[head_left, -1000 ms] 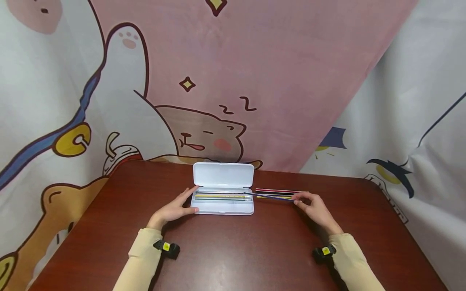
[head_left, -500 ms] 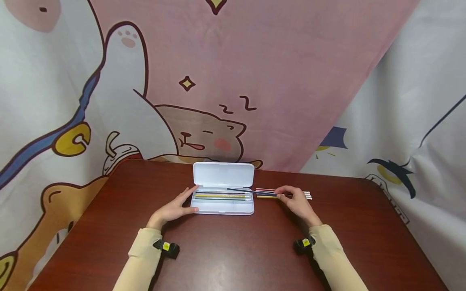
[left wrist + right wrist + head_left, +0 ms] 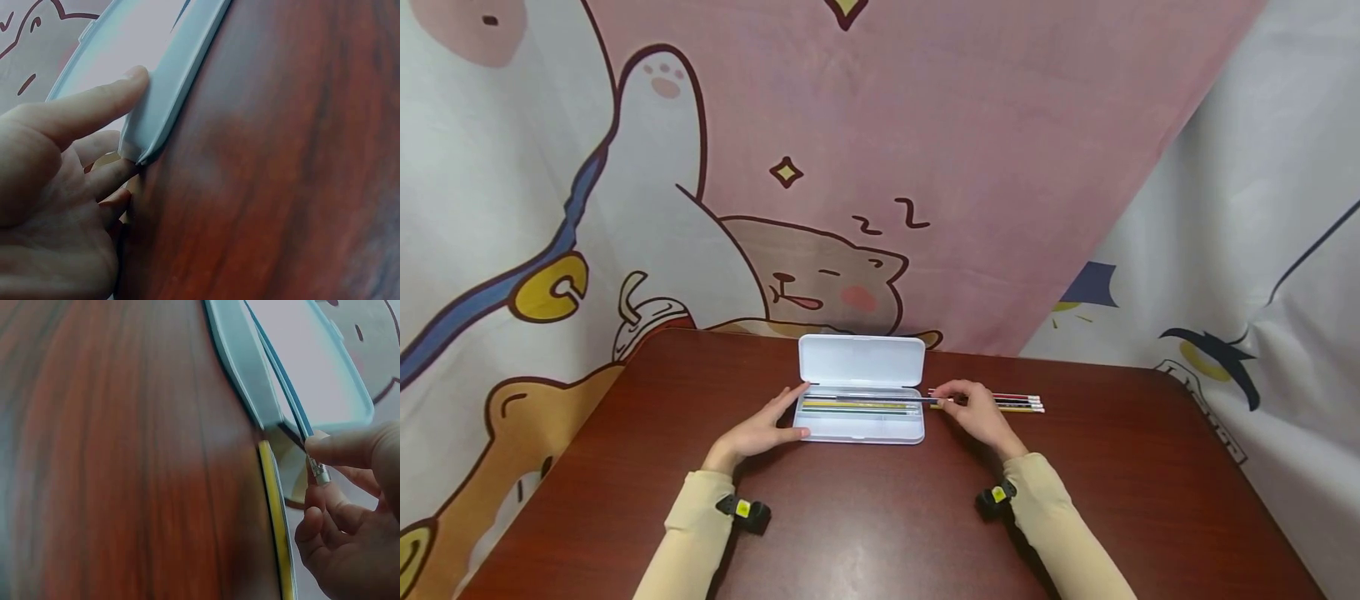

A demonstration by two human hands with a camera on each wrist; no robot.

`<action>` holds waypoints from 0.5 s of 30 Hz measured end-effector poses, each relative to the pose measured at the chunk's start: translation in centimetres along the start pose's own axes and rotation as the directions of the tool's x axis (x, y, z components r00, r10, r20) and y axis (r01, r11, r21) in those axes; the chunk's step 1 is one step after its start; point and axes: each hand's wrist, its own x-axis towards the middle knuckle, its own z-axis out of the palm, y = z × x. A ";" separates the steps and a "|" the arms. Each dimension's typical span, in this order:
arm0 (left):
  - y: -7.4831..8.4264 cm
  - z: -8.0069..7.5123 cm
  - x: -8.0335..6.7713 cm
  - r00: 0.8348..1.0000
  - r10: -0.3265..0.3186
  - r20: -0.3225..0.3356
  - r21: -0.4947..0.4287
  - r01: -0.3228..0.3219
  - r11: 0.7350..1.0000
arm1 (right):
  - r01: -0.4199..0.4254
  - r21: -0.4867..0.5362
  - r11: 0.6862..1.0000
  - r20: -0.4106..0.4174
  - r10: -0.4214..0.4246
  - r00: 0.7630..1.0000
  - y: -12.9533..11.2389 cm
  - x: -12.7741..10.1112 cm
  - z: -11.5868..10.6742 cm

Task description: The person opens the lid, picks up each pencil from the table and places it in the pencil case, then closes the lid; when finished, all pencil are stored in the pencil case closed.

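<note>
A white pencil case (image 3: pixel 859 430) lies with its lid raised, several pencils inside, including a yellow pencil (image 3: pixel 850 405). My left hand (image 3: pixel 760 425) holds the case's left end, thumb at the near corner and a finger at the hinge side. In the left wrist view the thumb (image 3: pixel 103 106) lies on the rim, with the other fingers against the end wall. My right hand (image 3: pixel 977 412) pinches a dark blue pencil (image 3: pixel 287 384) close to its eraser end, between thumb and fingers. The pencil's length reaches over the case, roughly parallel to the pencils inside.
Several more pencils (image 3: pixel 1022 403), with white erasers, lie on the brown table (image 3: pixel 865 517) right of the case, partly covered by my right hand. A yellow one (image 3: pixel 277 519) is nearest in the right wrist view. A cartoon-printed cloth (image 3: pixel 985 167) hangs behind the table.
My right hand has moved left with the blue pencil, bringing it from slanting across the case's right edge to lying along over the case. My left hand keeps its place.
</note>
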 end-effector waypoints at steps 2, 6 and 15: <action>0.0 0.0 0.0 1.000 0.000 0.000 -0.001 0.000 1.000 | -0.002 -0.013 1.000 0.012 0.002 1.000 -0.4 0.3 0.5; 0.1 0.0 0.0 1.000 -0.007 -0.005 0.003 0.007 1.000 | -0.013 -0.020 1.000 0.031 0.014 0.999 -1.4 0.8 1.3; 0.2 0.0 0.0 1.000 -0.014 -0.002 0.001 0.014 1.000 | 0.005 0.000 1.000 0.057 -0.005 0.998 -2.8 1.7 3.0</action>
